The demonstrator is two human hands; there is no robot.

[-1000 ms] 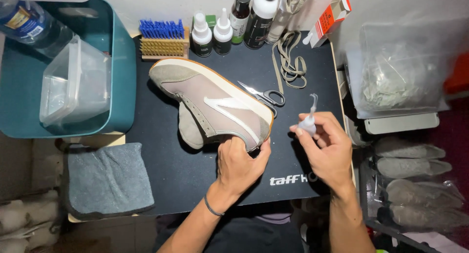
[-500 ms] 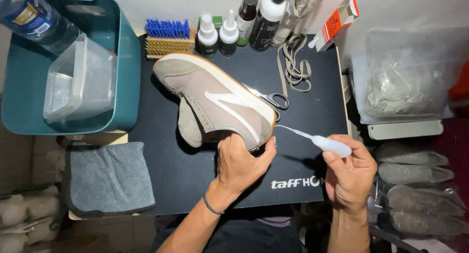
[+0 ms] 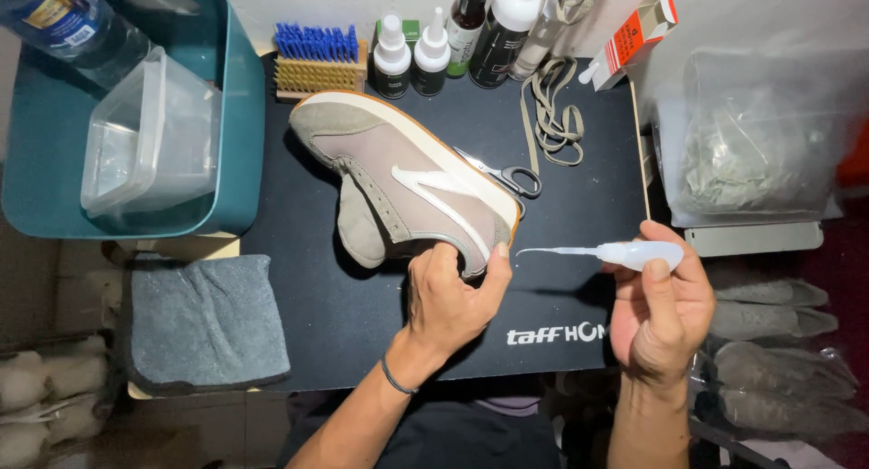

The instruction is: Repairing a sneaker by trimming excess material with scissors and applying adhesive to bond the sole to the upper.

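Gripping the sneaker (image 3: 403, 184) heel with left hand (image 3: 445, 297); pinching a nozzle-tipped bottle (image 3: 625, 253) in right hand (image 3: 661, 311), tip pointing heelward.

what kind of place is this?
Likely a small shoe cleaning or repair bench. The left hand steadies a tan sneaker on a black mat, the right hand holds a needle-tip squeeze bottle, and a brush and bottles line the back.
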